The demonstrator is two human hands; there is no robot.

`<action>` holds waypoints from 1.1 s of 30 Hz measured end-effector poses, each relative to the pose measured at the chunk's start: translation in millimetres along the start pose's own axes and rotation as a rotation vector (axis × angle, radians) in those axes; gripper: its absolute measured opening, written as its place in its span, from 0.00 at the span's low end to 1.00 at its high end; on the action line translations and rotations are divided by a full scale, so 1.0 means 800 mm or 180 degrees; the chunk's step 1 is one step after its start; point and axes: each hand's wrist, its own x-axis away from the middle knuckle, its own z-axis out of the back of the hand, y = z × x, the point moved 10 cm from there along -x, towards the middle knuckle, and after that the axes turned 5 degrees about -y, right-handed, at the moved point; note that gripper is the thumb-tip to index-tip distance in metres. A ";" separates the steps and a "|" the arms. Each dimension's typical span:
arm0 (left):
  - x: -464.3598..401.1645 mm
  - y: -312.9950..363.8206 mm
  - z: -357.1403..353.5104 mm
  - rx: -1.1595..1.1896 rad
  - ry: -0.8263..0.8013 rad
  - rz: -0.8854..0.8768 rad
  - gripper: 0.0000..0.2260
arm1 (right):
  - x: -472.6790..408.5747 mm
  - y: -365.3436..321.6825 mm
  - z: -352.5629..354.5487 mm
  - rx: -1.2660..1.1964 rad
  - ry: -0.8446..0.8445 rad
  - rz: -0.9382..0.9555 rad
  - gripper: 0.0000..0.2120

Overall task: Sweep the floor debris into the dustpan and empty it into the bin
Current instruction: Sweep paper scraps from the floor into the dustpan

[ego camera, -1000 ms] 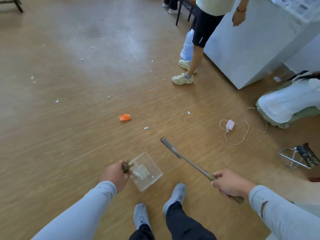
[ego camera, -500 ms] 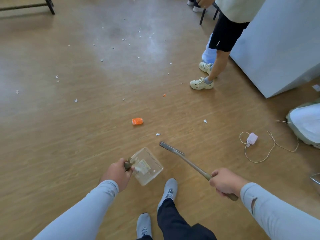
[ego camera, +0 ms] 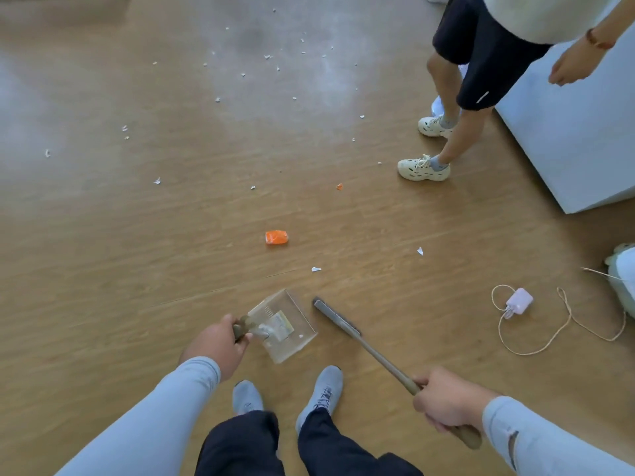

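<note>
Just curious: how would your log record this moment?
left hand: holds dustpan | right hand: holds brush | orange scrap: unswept

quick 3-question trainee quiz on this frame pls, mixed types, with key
1. Multiple choice: what does the left hand hold? A) a cable B) the dustpan C) a shoe
2. True or false: the orange scrap already lies inside the dustpan.
3. Fill in: the right hand grips the handle of the ____.

Key
1. B: it grips the dustpan's handle.
2. False: the scrap lies on the floor, beyond the dustpan.
3. brush, whose head is just right of the dustpan.
</note>
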 end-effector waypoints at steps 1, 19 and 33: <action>-0.001 -0.001 0.003 -0.0018 0.0003 0.0033 0.16 | 0.005 -0.001 0.007 0.0022 -0.0067 0.0029 0.25; -0.011 0.008 0.025 0.0296 0.0204 0.0031 0.10 | 0.036 -0.073 0.125 -0.0103 0.0750 0.0465 0.17; -0.043 0.035 0.026 0.0177 0.0155 0.0110 0.14 | -0.020 -0.137 0.081 0.1042 0.0583 0.0155 0.10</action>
